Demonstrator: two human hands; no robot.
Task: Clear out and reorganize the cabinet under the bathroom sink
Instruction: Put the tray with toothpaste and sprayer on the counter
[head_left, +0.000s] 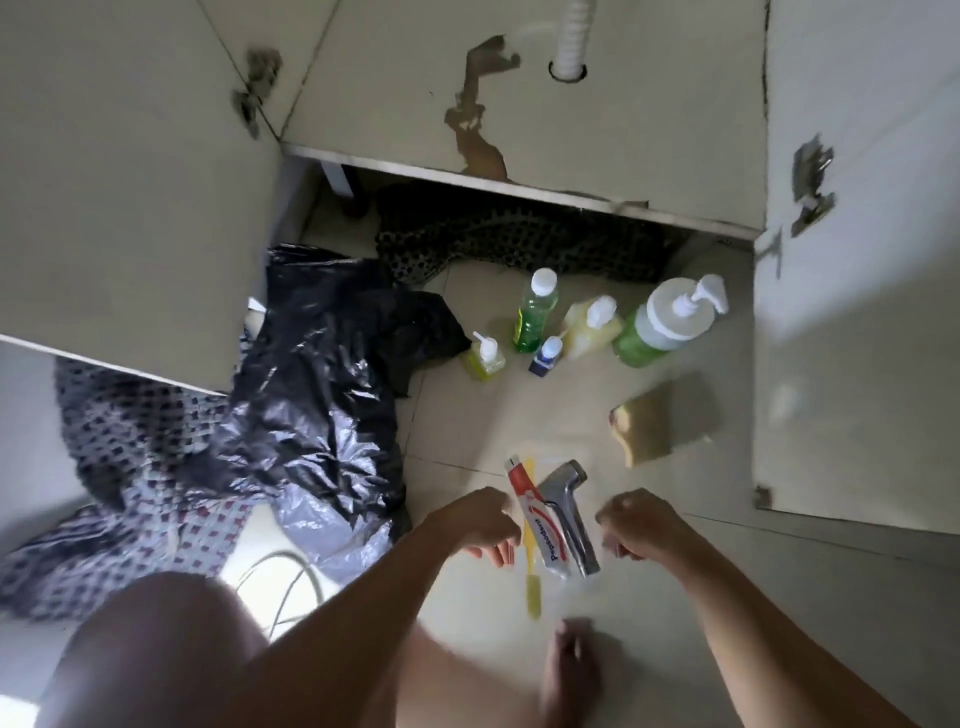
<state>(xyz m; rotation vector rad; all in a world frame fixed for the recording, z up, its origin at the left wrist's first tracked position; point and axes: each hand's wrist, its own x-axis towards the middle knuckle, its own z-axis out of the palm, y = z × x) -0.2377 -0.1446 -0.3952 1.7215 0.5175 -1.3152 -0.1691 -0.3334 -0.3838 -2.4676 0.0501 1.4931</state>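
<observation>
The cabinet's stained floor panel (405, 88) is bare, with a white drain hose (572, 36) going through it. On the tiled floor in front lie a toothpaste tube (540, 527), a chrome faucet (569, 512) and a yellow toothbrush (533, 590). My left hand (475, 522) hovers just left of them and my right hand (641, 522) just right; both have fingers loosely curled downward and grip nothing. Further back stand a green bottle (535, 314), a small yellow pump bottle (485, 356), a small blue bottle (546, 356), a yellow pump bottle (592, 325) and a large green pump bottle (660, 325).
A tan sponge (649, 423) lies right of the bottles. A crumpled black rubbish bag (322, 400) fills the floor at left, over checked cloth (130, 441). Cabinet doors stand open at left (130, 182) and right (857, 286). Dark patterned cloth (498, 234) lies beneath the cabinet.
</observation>
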